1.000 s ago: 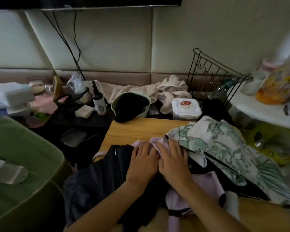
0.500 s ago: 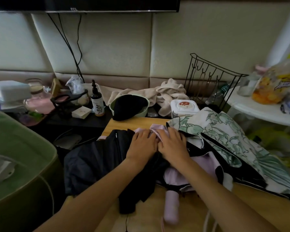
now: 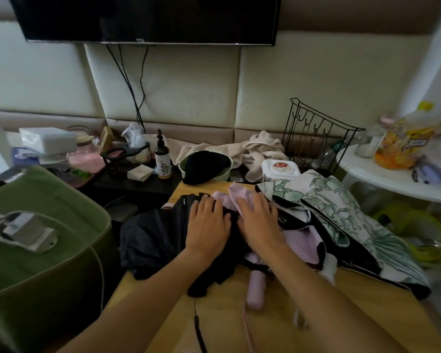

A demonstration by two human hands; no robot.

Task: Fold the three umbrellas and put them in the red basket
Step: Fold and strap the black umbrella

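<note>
Both hands lie flat on the heap of umbrella cloth in the middle of the wooden counter (image 3: 278, 324). The left hand (image 3: 209, 225) presses on the black umbrella (image 3: 153, 235), fingers straight and spread, grasping nothing. The right hand (image 3: 259, 220) presses just beside it on the pink umbrella (image 3: 242, 200), fingers also straight; whether a fingertip has caught a fold of pink cloth underneath is hard to tell from this angle.

All 3 umbrellas are loose on the counter: the black one spills over the left edge, the pink one lies in the middle with its pink handle (image 3: 255, 289) pointing toward the person, and the leaf-print umbrella (image 3: 341, 212) is spread to the right, overlapping the pink one. None looks wrapped or strapped.

The step in hand seems to be smoothing and gathering the pink canopy, so the task is at an early stage. The next move probably calls for collecting the panels around the shaft, twisting them tight and fastening the strap.

No red basket shows here; only a green bin (image 3: 43, 225) stands to the left.
</note>
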